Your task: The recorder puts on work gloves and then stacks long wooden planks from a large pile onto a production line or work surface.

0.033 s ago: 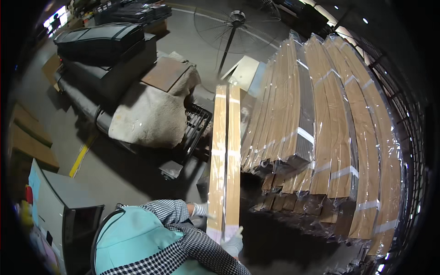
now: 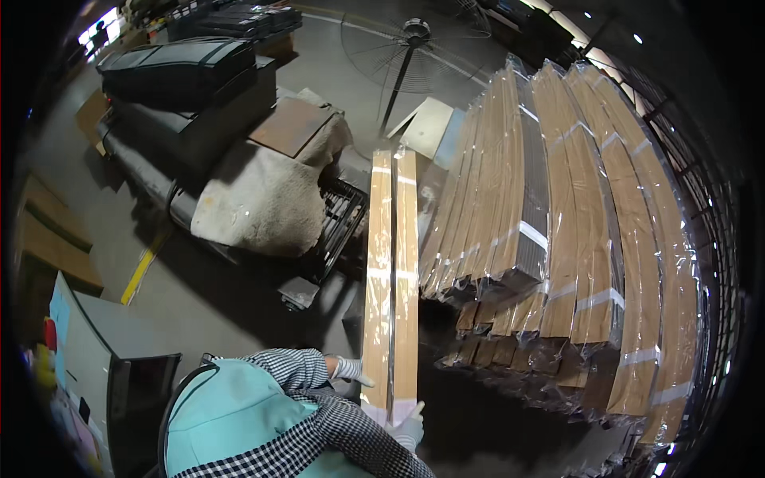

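Observation:
Two long, narrow brown cardboard packs in clear plastic (image 2: pixel 405 334) lie side by side in front of me, white straps across them and a dark gap between. Their length runs away from my body. My left hand (image 2: pixel 348 369), in a pale striped glove, grips the left edge near the close end, one finger over the top. My right hand (image 2: pixel 409 430), gloved alike, is closed round the near right corner, thumb up along the side. The fingers beneath the packs are hidden. A pale lilac patch (image 2: pixel 405 410) covers the close end.
A tall stack of similar plastic-wrapped packs (image 2: pixel 582 231) fills the right side. Left of the packs stands a cart-like frame (image 2: pixel 344 227) beside a cloth-covered load (image 2: pixel 263 207) and dark bundles (image 2: pixel 175 72). A floor fan (image 2: pixel 415 32) stands beyond; a grey cabinet (image 2: pixel 119 342) is at left.
My left hand has shifted slightly, and a finger now stretches over the pack's edge. The packs' near end sits a little lower; my right hand keeps its hold.

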Tool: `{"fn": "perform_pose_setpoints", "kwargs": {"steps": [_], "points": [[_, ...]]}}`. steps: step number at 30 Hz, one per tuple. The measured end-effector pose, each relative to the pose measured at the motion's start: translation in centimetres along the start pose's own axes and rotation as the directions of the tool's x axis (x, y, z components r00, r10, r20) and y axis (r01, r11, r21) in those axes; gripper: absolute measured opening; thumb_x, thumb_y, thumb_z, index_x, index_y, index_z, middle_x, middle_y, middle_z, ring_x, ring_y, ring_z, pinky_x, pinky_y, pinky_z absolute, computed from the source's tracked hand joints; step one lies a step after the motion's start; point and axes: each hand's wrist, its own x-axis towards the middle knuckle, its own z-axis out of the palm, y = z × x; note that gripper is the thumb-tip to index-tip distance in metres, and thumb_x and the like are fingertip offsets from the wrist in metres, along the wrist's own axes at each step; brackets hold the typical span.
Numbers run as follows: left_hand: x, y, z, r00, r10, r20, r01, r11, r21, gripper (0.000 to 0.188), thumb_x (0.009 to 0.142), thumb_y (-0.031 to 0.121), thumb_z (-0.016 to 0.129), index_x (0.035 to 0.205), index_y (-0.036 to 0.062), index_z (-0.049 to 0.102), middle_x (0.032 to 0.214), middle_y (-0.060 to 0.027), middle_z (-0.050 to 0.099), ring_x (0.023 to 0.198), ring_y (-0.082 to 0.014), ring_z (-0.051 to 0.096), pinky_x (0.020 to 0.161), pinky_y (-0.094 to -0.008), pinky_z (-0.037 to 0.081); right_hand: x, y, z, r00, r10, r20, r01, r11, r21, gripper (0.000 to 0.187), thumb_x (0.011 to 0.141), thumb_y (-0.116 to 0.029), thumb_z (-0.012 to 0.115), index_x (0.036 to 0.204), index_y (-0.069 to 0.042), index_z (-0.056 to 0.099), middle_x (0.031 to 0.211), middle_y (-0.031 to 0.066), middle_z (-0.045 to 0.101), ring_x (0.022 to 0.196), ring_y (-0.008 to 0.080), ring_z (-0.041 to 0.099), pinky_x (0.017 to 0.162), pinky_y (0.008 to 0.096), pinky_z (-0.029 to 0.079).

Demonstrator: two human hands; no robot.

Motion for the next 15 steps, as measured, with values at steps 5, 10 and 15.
{"fn": "perform_pose_setpoints", "kwargs": {"steps": [5, 10, 15], "points": [[0.3, 2.6, -2.3, 0.953, -0.174, -0.246, -0.018, 0.782, -0.623, 0.072, 0.081, 0.043, 0.084, 0.14, 0.0118, 0.056, 0.127, -0.0047, 0.068, 0.112, -0.0181, 0.064, 0.091, -0.0368, 0.054, 2.8, 1.3, 2.2, 0.956, -0.182, -0.23, 0.183, 0.983, -0.017, 0.129, 0.064, -0.042, 0.091, 0.157, 0.0, 0.013, 0.135, 0.0233, 0.053, 0.126, 0.0359, 0.053, 0.105, 0.0473, 0.046], [2.0, 2.4, -4.7, 0.962, -0.127, -0.242, -0.046, 0.797, -0.602, 0.077, 0.082, 0.042, 0.084, 0.143, 0.006, 0.054, 0.142, -0.0137, 0.059, 0.134, -0.0259, 0.051, 0.11, -0.0434, 0.04, 7.8, -4.8, 1.9, 0.967, -0.194, -0.165, 0.187, 0.981, -0.055, 0.123, 0.066, -0.042, 0.09, 0.157, -0.003, 0.017, 0.128, 0.022, 0.056, 0.119, 0.0364, 0.058, 0.1, 0.0463, 0.049], [-2.5, -0.6, 0.2, 0.948, -0.233, -0.214, 0.074, 0.822, -0.565, 0.073, 0.082, 0.044, 0.083, 0.14, 0.0085, 0.056, 0.137, -0.0131, 0.062, 0.125, -0.0262, 0.057, 0.101, -0.0472, 0.047, 4.1, -2.5, 0.7, 0.939, -0.333, -0.091, 0.319, 0.937, -0.14, 0.123, 0.065, -0.051, 0.088, 0.157, -0.005, 0.022, 0.12, 0.0219, 0.057, 0.11, 0.0375, 0.061, 0.096, 0.0467, 0.051]]}}
